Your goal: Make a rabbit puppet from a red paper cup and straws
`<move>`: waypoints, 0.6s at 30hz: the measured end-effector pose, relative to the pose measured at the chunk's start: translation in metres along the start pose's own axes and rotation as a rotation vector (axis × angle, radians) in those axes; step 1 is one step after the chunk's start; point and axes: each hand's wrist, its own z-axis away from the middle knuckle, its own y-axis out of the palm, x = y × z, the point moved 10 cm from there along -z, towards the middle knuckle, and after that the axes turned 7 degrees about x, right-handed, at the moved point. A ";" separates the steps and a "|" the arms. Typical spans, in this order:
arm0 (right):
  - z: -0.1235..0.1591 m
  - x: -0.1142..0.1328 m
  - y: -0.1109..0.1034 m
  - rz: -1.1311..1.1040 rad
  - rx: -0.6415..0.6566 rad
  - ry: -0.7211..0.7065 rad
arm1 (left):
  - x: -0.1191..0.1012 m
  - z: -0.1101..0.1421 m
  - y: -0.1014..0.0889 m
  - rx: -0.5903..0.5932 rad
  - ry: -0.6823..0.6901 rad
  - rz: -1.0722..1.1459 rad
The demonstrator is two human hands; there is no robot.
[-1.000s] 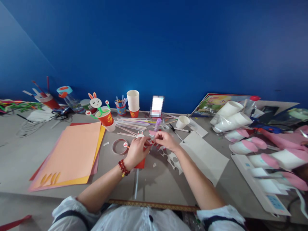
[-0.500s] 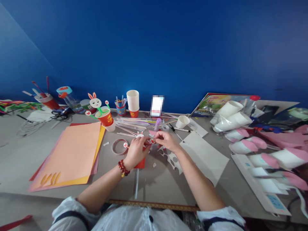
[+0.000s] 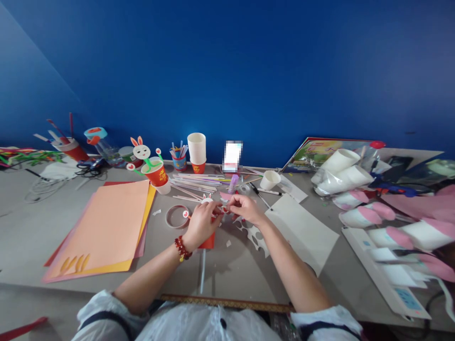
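Observation:
My left hand is closed around a red paper cup, mostly hidden beneath it. A straw extends from the cup toward me. Past my fingers shows the top of a white paper rabbit head, and a round heart disc sticks out on the left. My right hand pinches a small heart paper disc against the left fingertips; its attachment is hidden. Below the right hand lies a white paper scrap with cut-out holes. A roll of tape rests left of my left hand.
A finished-looking rabbit cup stands behind the coloured paper sheets. Thin sticks, a phone and a white cup are at the back. White paper and a power strip lie right.
Hardly anything differs. Both hands keep their places at the heart disc, with only a slight shift of the right fingers.

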 end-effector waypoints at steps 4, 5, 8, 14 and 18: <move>0.000 -0.002 0.000 -0.010 0.001 -0.005 | -0.001 0.000 0.000 0.005 -0.004 0.001; 0.000 -0.002 0.001 -0.012 0.001 -0.005 | -0.001 0.000 0.000 0.007 -0.005 0.000; -0.001 -0.002 0.001 -0.018 0.005 -0.004 | -0.002 0.000 -0.001 0.009 -0.001 -0.001; 0.000 0.002 0.001 -0.005 -0.008 0.001 | -0.001 0.000 -0.001 0.007 0.000 0.007; 0.000 0.002 0.001 -0.001 -0.010 -0.001 | -0.002 0.000 -0.001 0.007 0.001 0.017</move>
